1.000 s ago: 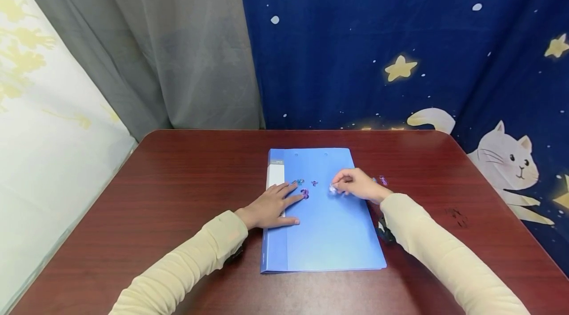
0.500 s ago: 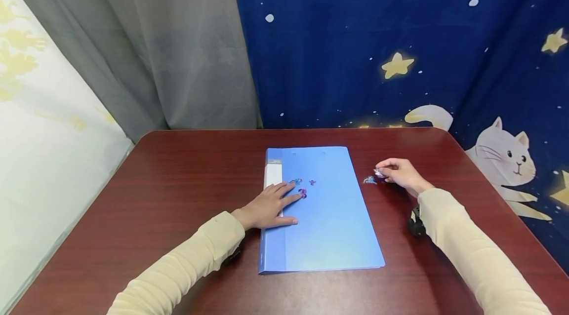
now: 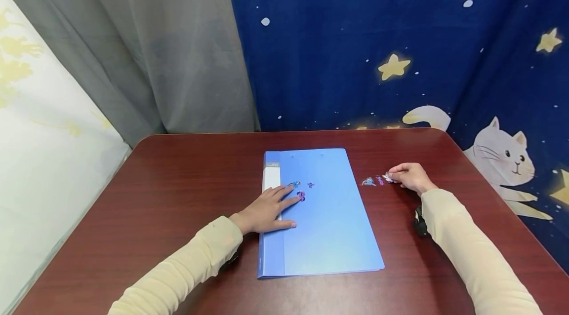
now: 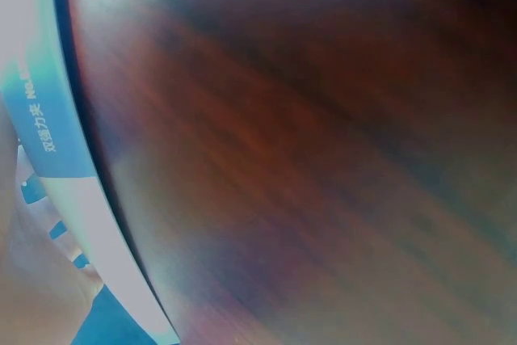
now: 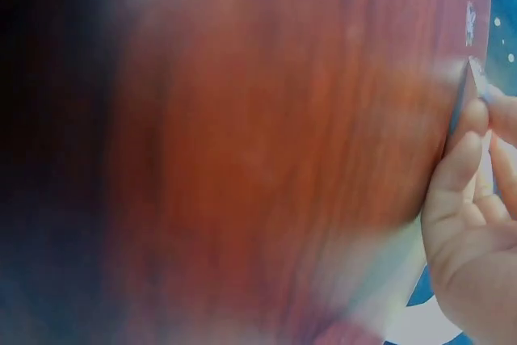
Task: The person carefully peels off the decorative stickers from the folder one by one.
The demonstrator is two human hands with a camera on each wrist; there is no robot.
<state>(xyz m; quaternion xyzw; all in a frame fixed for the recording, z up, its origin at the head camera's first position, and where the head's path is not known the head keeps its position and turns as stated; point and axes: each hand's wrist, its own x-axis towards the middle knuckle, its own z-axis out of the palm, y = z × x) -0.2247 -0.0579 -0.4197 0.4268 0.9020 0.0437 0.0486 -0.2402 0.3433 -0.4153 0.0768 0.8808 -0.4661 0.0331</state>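
Silvery piece (image 3: 388, 177), small and shiny, and that's where the action is: over on the right of the blue folder (image 3: 331, 238), well apart from its edge, pinched at the thumb and fingertips of the right hand (image 3: 413, 177). I can't tell whether its underside meets the table (image 3: 200, 172) or sits just above it. Right beside it, on the folder's side, comes a purple piece (image 3: 380, 180), and next along a blue piece (image 3: 369, 181), the three making a short row across the dark red wood. The right wrist view backs up the grip: thumb and finger together on something thin and pale, other bright bits lying beyond.

Across to the left hand (image 3: 265, 210), and it's a flat, spread affair, fingers apart, palm down over the left side of the folder, clamped on nothing. One fingertip reaches a teal piece (image 3: 296, 184), another reaches a larger purple piece (image 3: 301, 196), while a tiny purple piece (image 3: 310, 185) lies just to the right on the cover, clear of the fingers. That folder lies closed, white label (image 3: 271, 177) running along its left side.

Cream sleeves on both arms, a dark device (image 3: 420, 222) at the right wrist. Behind it all, a grey curtain (image 3: 195, 48) hangs beside a navy curtain (image 3: 311, 48) with yellow stars and a white cat.
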